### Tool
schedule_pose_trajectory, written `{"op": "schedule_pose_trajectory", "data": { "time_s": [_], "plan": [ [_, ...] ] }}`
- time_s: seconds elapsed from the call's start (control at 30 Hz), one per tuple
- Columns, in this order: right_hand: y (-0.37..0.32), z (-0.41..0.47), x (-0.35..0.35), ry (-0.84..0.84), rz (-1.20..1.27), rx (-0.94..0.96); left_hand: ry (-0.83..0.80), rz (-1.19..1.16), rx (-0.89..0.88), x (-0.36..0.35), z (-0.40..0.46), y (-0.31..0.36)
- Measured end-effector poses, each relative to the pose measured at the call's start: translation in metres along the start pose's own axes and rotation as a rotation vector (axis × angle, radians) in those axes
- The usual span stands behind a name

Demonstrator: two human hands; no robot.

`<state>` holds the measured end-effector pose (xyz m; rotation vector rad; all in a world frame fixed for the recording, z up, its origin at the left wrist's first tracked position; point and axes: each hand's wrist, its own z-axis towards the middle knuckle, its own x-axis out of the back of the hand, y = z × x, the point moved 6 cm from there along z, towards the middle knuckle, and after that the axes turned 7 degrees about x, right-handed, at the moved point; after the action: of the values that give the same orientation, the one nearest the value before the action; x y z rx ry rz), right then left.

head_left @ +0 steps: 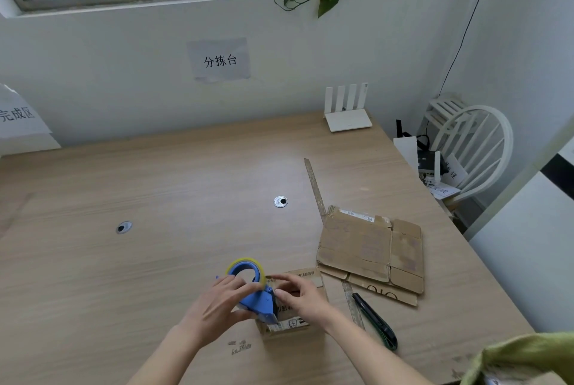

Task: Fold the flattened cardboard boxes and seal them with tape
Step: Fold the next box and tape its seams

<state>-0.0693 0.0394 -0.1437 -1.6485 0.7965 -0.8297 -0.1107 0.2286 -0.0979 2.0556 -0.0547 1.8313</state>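
- The left hand (221,297) gripped the blue plastic tape dispenser with its yellowish roll of clear tape (253,286), fingers curled round the body, holding it over the small folded brown cardboard box (290,321)
- The right hand (298,293) rested on top of that box with fingers bent near the dispenser's front — whether it pinched a tape end I could not tell
- The box sat near the front edge of the light wooden table (174,185), between the forearms
- I judged the box light and fairly stiff but easily crushed, so best steadied by its side walls while taping
- The flattened brown cardboard boxes (371,249) lay well to the right, thin and floppy — likely best lifted by an edge
- A dark green utility knife (377,322) lay beside a long metal ruler (315,188)
- The box's flaps and seam were hidden under both hands, and the tape itself was too clear to make out
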Motion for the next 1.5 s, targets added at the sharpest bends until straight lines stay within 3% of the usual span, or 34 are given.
{"op": "schedule_pose_trajectory", "data": {
  "time_s": [0.77,1.07,1.27,1.5],
  "plan": [
    [0.001,0.012,0.002,0.025,0.068,-0.226,0.133,0.279,-0.254,0.010,0.005,0.020],
    [-0.006,0.008,0.002,0.009,0.065,-0.240,0.147,0.278,-0.263,0.012,0.006,0.023],
    [0.002,0.011,0.008,0.098,-0.051,-0.265,0.139,0.285,-0.263,0.011,0.006,0.022],
    [0.006,0.011,0.013,0.111,-0.019,-0.270,0.139,0.269,-0.227,0.014,0.003,0.012]
  ]
}}
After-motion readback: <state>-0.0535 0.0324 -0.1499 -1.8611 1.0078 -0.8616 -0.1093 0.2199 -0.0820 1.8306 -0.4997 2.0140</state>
